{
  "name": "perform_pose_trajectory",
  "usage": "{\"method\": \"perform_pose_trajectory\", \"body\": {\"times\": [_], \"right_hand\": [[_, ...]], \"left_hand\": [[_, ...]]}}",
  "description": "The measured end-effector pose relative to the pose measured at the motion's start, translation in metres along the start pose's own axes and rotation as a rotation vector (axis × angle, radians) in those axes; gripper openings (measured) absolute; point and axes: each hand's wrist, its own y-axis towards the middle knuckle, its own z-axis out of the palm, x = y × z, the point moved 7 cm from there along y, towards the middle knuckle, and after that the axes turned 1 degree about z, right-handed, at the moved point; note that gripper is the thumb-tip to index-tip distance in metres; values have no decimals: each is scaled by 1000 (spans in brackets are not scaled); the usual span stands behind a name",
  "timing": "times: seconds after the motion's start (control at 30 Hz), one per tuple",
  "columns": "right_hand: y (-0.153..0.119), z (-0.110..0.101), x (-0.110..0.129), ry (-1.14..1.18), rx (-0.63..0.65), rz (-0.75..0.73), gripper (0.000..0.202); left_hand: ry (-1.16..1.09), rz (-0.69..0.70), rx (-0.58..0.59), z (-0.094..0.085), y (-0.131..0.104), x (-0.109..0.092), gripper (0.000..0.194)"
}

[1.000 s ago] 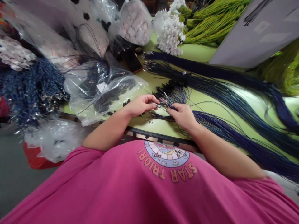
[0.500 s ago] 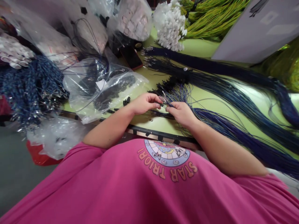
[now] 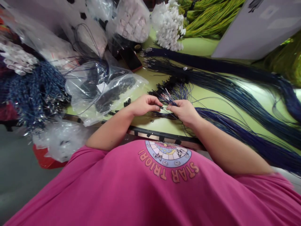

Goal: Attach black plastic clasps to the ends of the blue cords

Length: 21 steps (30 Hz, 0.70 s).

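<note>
My left hand [image 3: 146, 105] pinches a small black connector [image 3: 161, 107] between thumb and fingertips. Just right of it, my right hand [image 3: 182, 110] is closed on thin dark wires [image 3: 174, 103], with some metal-tipped ends standing out above the fingers. A thin wire end spans the short gap between the hands; whether it enters the connector is too small to tell. Behind the hands lies a row of black connectors [image 3: 168, 84] on blue wires. A long blue wire bundle [image 3: 237, 135] runs off to the right from beneath my right hand.
Two more dark wire bundles [image 3: 211, 64] cross the green table [image 3: 162, 125]. A clear bag of black parts [image 3: 115, 94] lies left, near loose black connectors [image 3: 127, 102]. A phone [image 3: 131, 58], white connectors [image 3: 168, 26] and a pale upright panel [image 3: 254, 31] stand behind.
The hands are slightly farther apart, and my right hand has shifted a little up. The metal-tipped wire ends above it are more spread out. The camera view has shifted slightly.
</note>
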Motion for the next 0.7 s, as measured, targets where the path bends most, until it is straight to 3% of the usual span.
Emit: {"method": "perform_pose_trajectory", "body": {"times": [0.4,0.57,0.7], "right_hand": [[-1,2,-1,66,-3,-16,26],[2,-19,7,144,-126,-134,20],[-5,-35,16,212,-184,-150,22]], "left_hand": [[34,12,-58,7,0,-3,23],[327,5,-182,-21,0,-25,21],[682,75,-335,-48,17,-39,21]]}}
